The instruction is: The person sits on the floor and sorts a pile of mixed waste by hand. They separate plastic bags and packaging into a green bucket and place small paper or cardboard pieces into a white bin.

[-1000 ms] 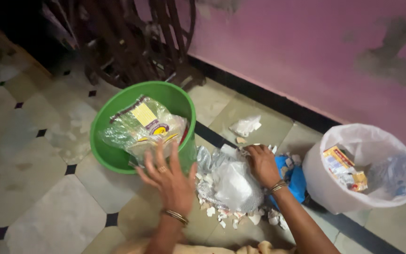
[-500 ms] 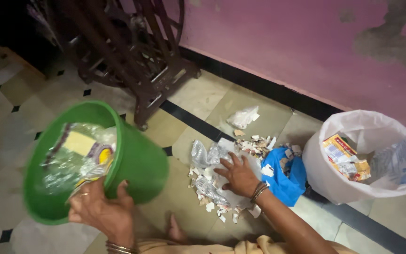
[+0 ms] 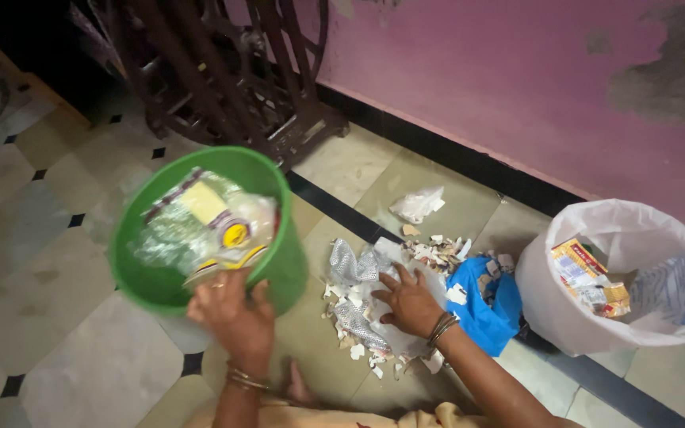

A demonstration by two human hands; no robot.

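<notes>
A: So, what's the left hand (image 3: 231, 317) doing rn?

B: It's gripping the near rim of the green bucket (image 3: 283, 261), fingers curled over the edge, thumb outside. The bucket's tipping toward the camera, sitting left of centre, w/ plastic wrappers (image 3: 200, 226) and a yellow packet showing inside.

A: And the right hand (image 3: 407, 301)?

B: It's lying flat, fingers spread, pressing down on the crumpled clear plastic (image 3: 358, 273) on the floor, just right of the bucket. It's not clamping anything, just resting palm-down. Bangles are showing on both wrists.

A: Hands together or apart?

B: Apart, w/ the bucket's right wall and some tile between them.

A: What's lying around that plastic?

B: Torn paper scraps (image 3: 438, 252) are scattering around it and past its far edge. A blue bag (image 3: 481, 313) is lying right beside the wrist, touching the white-lined bin (image 3: 564, 317) at far right, which is holding cartons. One crumpled white wrapper (image 3: 418, 204) is sitting farther off, nearer the pink wall (image 3: 517, 71).

A: Anything at the far left?

B: A dark iron stand (image 3: 231, 71) is standing behind the bucket.
</notes>
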